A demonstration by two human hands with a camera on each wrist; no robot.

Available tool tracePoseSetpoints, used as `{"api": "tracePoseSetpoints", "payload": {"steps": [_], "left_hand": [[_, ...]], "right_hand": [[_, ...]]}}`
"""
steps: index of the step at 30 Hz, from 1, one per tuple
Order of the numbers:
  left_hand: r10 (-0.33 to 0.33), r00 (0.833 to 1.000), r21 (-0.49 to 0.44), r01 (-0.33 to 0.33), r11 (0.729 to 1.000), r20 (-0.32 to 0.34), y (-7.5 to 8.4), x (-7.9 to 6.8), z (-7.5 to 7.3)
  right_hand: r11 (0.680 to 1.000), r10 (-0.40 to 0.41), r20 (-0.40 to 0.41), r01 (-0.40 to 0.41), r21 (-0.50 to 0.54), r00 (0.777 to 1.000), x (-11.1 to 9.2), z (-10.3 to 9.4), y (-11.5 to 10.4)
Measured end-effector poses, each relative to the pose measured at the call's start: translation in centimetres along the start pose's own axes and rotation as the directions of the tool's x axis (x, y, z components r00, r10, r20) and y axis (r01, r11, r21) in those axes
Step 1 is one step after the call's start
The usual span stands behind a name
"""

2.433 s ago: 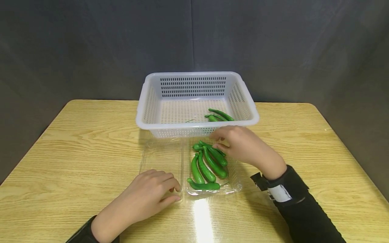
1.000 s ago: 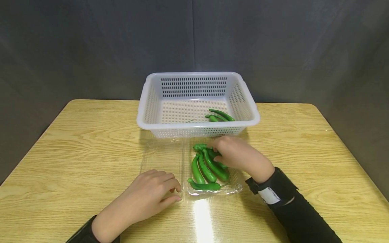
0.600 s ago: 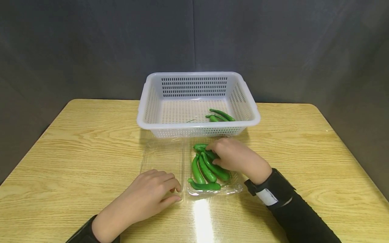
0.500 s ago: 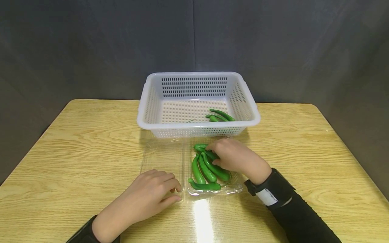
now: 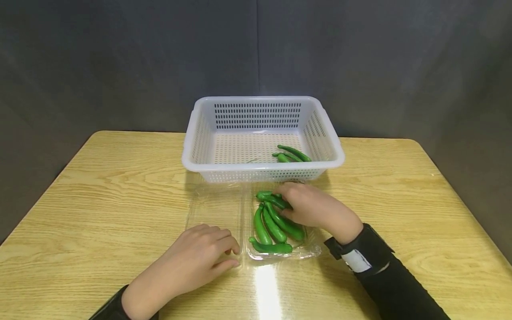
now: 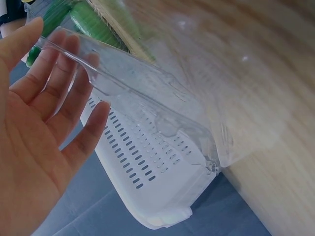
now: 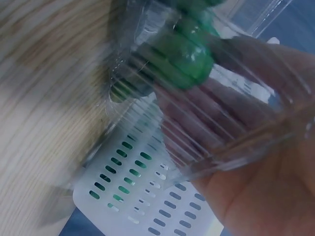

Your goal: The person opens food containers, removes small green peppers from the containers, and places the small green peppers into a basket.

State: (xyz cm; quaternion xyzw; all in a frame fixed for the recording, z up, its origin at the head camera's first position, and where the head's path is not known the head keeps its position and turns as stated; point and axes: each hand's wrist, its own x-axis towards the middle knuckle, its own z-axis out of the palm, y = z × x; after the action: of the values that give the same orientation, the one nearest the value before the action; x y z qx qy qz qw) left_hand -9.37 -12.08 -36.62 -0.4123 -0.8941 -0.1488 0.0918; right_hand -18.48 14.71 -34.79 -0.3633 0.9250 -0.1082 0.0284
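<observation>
In the head view, several green chili peppers lie in the right half of an open clear plastic box. My right hand reaches into that half from the right, thumb and fingers around a green chili pepper near the far end. Part of this pepper is hidden under the hand. In the right wrist view the fingers show through the clear wall, close against green peppers. My left hand rests at the near edge of the left half, fingers loosely bent. The left wrist view has them behind the clear rim, thumb apart.
Behind the box stands a white perforated basket, with a few green chili peppers in its right front corner. Both stand on a wood-grain table, and a dark grey cloth wall rises beyond it.
My right hand has moved down and slightly left into the box, and the far peppers under it have shifted. My left hand stays at the near edge.
</observation>
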Motion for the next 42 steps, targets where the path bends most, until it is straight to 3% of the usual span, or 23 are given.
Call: {"api": "tracePoseSetpoints", "payload": {"steps": [8, 14, 26, 42], "left_hand": [[-0.008, 1.000, -0.033, 0.009, 0.999, 0.024, -0.1, -0.2, -0.4], [0.012, 1.000, 0.004, -0.012, 1.000, 0.004, 0.2, 0.0, -0.3], [0.023, 1.000, 0.040, -0.022, 0.999, -0.013, 0.1, -0.4, -0.2], [0.041, 0.999, 0.050, -0.040, 0.998, -0.008, 0.0, -0.5, -0.2]], "right_hand": [[0.999, -0.010, -0.092, 0.014, 0.041, 0.996, 0.0, 0.1, -0.1], [0.996, -0.061, -0.140, 0.069, 0.048, 0.988, -0.1, -0.1, 0.0], [0.986, -0.166, -0.274, 0.156, -0.057, 0.947, -0.1, -0.3, -0.4], [0.978, -0.207, -0.306, 0.209, -0.026, 0.929, -0.2, -0.9, -0.4]]}}
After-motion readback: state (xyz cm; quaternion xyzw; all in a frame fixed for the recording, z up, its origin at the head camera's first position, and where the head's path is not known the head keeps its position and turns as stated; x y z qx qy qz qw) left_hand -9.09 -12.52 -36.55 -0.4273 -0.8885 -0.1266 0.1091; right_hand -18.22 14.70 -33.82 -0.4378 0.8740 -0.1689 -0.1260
